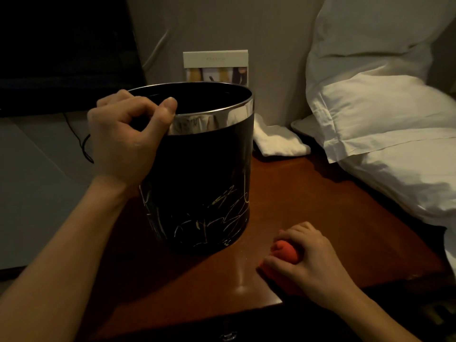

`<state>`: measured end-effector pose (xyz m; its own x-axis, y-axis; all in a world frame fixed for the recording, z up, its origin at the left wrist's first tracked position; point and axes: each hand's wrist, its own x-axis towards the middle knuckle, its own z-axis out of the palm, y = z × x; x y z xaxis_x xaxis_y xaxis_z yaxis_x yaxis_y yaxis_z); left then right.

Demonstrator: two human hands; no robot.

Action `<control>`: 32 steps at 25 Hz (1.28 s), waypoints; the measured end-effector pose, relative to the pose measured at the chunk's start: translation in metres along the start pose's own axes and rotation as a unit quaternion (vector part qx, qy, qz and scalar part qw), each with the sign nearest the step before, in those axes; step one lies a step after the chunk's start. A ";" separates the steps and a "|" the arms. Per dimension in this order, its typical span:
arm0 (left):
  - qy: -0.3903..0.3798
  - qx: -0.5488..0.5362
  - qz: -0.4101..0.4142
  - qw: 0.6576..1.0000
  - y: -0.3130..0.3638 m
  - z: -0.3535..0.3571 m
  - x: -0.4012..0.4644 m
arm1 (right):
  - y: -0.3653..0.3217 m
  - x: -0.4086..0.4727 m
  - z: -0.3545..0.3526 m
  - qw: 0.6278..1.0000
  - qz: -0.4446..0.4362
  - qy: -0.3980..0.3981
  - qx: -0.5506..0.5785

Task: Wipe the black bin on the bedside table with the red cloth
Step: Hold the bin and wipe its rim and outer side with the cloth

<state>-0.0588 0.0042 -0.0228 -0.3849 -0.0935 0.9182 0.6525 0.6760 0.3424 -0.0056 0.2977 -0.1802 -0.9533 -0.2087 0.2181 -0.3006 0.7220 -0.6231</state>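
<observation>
1. The right hand [306, 257] is bunched around the red cloth [283, 250], which lies on the bench [308, 193] in front of the black bin [204, 174]; lift it as a firm pad.
2. The left hand [123, 134] pinches the bin's chrome rim [212, 120], thumb inside; keep that brace.
3. Wipe down across the pale scribbles [212, 218] low on the bin's wall.
</observation>
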 end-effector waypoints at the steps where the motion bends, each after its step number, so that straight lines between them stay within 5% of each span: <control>1: 0.000 0.001 -0.001 1.000 0.000 0.000 0.000 | -0.002 0.000 -0.004 1.000 0.001 0.019 0.025; 4: -0.003 0.007 -0.001 1.000 -0.001 0.000 0.000 | -0.012 0.006 -0.020 0.997 0.002 0.068 0.044; 8: 0.002 0.004 -0.007 1.000 -0.001 0.001 0.000 | -0.008 0.026 -0.027 0.963 0.012 0.168 -0.212; 12: 0.000 0.000 0.005 1.000 -0.004 0.000 0.000 | -0.008 0.020 0.003 0.954 0.020 0.081 -0.289; 19: 0.009 0.005 0.007 1.000 -0.002 0.002 0.000 | -0.023 0.012 -0.027 0.976 0.050 -0.094 -0.191; 27: 0.005 0.004 0.014 1.000 0.000 0.001 0.001 | -0.011 0.017 -0.004 0.988 0.017 -0.137 -0.068; 32: 0.013 0.004 0.009 1.000 -0.002 0.002 -0.001 | -0.006 0.015 0.000 0.985 -0.036 -0.120 -0.119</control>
<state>-0.0610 0.0048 -0.0245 -0.3558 -0.1000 0.9292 0.6538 0.6838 0.3240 -0.0178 0.2903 -0.1735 -0.9170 -0.3952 0.0534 -0.3808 0.8279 -0.4118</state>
